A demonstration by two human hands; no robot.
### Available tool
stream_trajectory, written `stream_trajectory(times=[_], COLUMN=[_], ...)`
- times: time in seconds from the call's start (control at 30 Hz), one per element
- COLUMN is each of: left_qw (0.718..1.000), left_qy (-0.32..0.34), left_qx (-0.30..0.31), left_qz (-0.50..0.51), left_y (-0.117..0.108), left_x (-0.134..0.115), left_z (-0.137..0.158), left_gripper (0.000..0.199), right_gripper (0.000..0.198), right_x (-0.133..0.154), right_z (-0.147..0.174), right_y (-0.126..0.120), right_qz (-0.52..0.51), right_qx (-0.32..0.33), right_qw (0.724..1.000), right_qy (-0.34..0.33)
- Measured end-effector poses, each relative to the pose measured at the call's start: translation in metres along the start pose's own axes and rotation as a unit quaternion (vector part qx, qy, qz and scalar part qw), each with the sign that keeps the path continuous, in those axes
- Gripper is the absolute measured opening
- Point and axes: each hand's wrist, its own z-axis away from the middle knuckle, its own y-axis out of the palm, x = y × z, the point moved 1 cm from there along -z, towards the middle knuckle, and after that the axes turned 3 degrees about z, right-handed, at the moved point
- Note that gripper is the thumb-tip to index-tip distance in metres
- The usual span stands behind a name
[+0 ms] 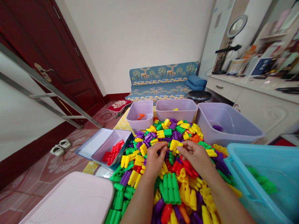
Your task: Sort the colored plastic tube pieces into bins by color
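A big heap of bullet-shaped plastic building pieces in green, yellow, purple, red and orange spreads out below both hands. My right hand (195, 154) pinches a yellow building piece (174, 145) over the middle of the heap. Just left of that piece is my left hand (156, 157), its fingers curled together; a bit of green shows at its fingertips, but I cannot make out what it grips. Nearer to me, between the forearms, lies a block of joined green pieces (171, 189). Red pieces (187, 167) lie just under my right hand.
Lilac bins (176, 105) line the far side, each with few pieces. At right stands a blue tub (280, 155) holding green pieces. A box (126, 137) with red pieces is at left, near a pale pink lid (72, 199). Beyond are a sofa (163, 81) and a ladder (46, 84).
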Motion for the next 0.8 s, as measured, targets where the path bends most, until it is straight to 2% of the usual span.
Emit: stream_trajectory(times=[0.2,0.4,0.8], left_qw=[1.000,1.000,1.000], left_qy=[-0.007,-0.010,-0.023], left_qx=[0.005,0.014,0.007], left_qz=[-0.005,-0.014,-0.010], left_y=[0.001,0.001,0.001], left_x=[0.002,0.003,0.002], left_z=[-0.001,-0.002,-0.004], left_gripper=[0.017,0.017,0.019], right_gripper=[0.032,0.027,0.020], right_x=[-0.015,-0.026,-0.014], right_z=[-0.004,-0.004,0.000], right_y=[0.010,0.014,0.013], right_qz=[-0.027,0.046,0.113], right_qx=[-0.025,-0.041,-0.030], right_qw=[0.999,0.998,0.992], right_qy=[0.015,-0.020,-0.041])
